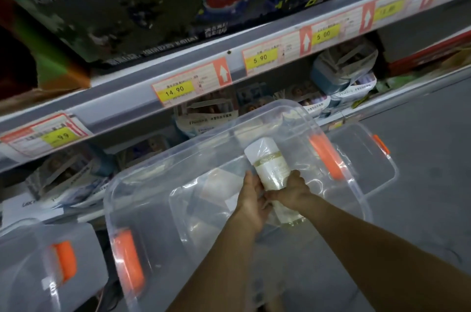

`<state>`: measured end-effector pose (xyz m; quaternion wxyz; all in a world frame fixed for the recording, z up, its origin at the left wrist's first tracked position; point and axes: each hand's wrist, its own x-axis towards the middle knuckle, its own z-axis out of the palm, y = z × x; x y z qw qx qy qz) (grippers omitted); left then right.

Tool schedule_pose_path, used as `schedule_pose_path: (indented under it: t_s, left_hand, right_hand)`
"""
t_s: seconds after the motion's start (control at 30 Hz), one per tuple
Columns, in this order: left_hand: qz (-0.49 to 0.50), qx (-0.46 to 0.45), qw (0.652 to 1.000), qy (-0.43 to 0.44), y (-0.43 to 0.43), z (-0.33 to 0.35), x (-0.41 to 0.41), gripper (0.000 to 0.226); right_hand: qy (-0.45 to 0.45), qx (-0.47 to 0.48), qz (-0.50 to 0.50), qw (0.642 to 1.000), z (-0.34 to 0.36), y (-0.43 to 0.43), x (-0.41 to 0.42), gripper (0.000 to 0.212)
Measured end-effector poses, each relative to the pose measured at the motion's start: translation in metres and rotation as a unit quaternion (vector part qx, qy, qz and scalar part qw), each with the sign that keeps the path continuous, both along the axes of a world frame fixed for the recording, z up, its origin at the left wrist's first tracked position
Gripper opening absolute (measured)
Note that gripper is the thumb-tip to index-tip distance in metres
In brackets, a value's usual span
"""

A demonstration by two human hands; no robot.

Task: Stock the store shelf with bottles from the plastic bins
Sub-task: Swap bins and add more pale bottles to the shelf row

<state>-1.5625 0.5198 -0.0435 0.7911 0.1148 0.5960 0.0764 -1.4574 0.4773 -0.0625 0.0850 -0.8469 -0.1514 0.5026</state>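
A clear plastic bin [142, 184] with orange latches stands on the floor in front of the shelf. Both arms reach down into it. My left hand [251, 199] and my right hand [293, 190] grip a pale bottle [270, 166] with a white cap, wrapped in clear plastic, tilted with its cap toward the shelf. More wrapped bottles lie dimly on the bin's bottom. The store shelf [178, 97] runs across the view with price tags along its edge.
A second bin [30, 268] with an orange latch stands at the lower left. A clear lid [367, 158] lies on the grey floor to the right. Toy boxes fill the upper shelf; packaged goods crowd the lower shelf behind the bin.
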Motion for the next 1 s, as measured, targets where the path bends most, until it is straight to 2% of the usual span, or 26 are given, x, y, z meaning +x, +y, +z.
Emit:
schedule_pose_path:
  t_s: [0.23,0.3,0.37,0.57,0.73,0.87,1.0]
  left_hand:
    - [-0.007,-0.005,1.0,-0.007,0.003,0.008,-0.011,0.051]
    - [0.0,-0.01,1.0,-0.012,0.006,0.015,-0.016,0.049]
    - [0.015,-0.016,0.999,-0.026,0.009,0.024,-0.021,0.052]
    - [0.075,0.0,0.997,-0.03,0.021,0.079,-0.037,0.058]
    - [0.133,-0.002,0.988,-0.08,0.031,0.124,-0.052,0.079]
    - [0.155,0.025,0.981,-0.118,0.033,0.156,-0.074,0.086]
    - [0.192,0.095,0.974,-0.072,0.036,0.189,-0.085,0.082]
  right_hand:
    - [0.004,0.044,-0.011,0.999,0.023,-0.008,-0.005,0.087]
    - [0.033,0.058,-0.046,0.997,0.035,-0.011,-0.004,0.09]
    - [0.096,0.072,-0.081,0.989,0.052,-0.012,-0.001,0.083]
    - [0.33,0.063,-0.173,0.926,0.127,-0.009,0.002,0.049]
    - [0.41,0.08,-0.204,0.885,0.185,-0.006,-0.017,0.048]
    - [0.466,0.071,-0.228,0.852,0.218,-0.002,-0.036,0.057]
    - [0.524,0.055,-0.212,0.823,0.246,0.004,-0.049,0.061]
